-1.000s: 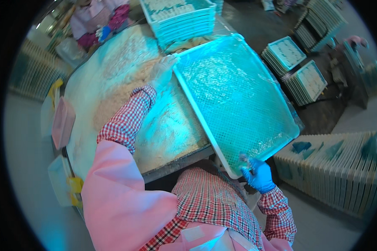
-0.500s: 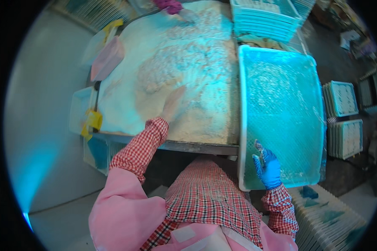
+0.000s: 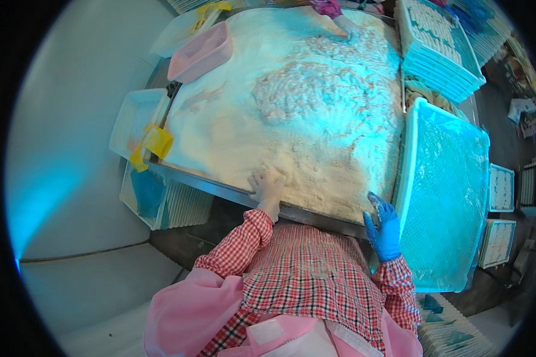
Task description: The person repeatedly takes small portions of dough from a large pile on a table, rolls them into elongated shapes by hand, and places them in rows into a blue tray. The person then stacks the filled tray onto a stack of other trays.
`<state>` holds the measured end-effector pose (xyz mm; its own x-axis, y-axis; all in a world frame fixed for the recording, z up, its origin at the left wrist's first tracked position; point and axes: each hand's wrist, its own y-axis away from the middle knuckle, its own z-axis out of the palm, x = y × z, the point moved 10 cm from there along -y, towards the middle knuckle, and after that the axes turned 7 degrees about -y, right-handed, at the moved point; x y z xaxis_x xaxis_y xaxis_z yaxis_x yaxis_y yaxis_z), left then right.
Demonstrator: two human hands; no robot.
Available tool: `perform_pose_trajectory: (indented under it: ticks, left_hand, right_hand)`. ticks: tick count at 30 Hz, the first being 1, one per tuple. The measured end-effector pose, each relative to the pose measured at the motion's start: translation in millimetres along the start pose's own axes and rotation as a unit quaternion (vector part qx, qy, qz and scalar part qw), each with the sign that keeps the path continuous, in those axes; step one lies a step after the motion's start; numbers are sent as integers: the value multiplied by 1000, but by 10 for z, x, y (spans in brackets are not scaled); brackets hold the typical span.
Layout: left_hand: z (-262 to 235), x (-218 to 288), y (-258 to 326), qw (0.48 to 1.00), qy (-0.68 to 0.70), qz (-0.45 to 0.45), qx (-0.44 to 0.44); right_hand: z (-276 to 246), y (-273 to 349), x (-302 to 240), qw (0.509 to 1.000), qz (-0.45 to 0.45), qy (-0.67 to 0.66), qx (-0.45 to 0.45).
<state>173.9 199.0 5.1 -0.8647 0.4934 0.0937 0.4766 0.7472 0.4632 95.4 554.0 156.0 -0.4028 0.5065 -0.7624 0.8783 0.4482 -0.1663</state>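
My left hand (image 3: 268, 189), in a pale glove, rests at the near edge of a table covered with white, flour-like powder (image 3: 220, 143). Its fingers are spread over the powder, and I see nothing held in them. My right hand (image 3: 385, 229) wears a blue glove dusted with powder. It hovers by the table's near right corner, beside the blue mesh tray (image 3: 441, 196), thumb and fingers apart. Farther back on the table lies a wide heap of small, powder-coated lumps (image 3: 327, 89), whose kind I cannot make out.
Another person's hand (image 3: 346, 27), below a purple cuff, reaches into the heap's far end. A pink basket (image 3: 202, 53) stands at the table's left, with a white bin (image 3: 138, 122) and yellow cloth (image 3: 158, 141) nearer. Stacked trays (image 3: 443, 65) rise at the back right.
My left hand has drawn back from the middle of the powder to the near edge. My right hand has gone from over the blue tray to the table corner. The view has shifted.
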Motion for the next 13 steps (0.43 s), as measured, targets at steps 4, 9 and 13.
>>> perform_pose_trajectory:
  ticks: [4,9,13]
  left_hand:
    - [-360,-50,-16,995,-59,79,-28]
    - [-296,-706,-780,981,141,59,121]
    - [-25,-208,-807,989,-25,53,136]
  right_hand:
    - [568,-309,-59,1000,-18,-1,-25]
    - [1069,-388,-6,998,-13,-43,-38]
    - [1185,-436,89,997,40,-47,-40]
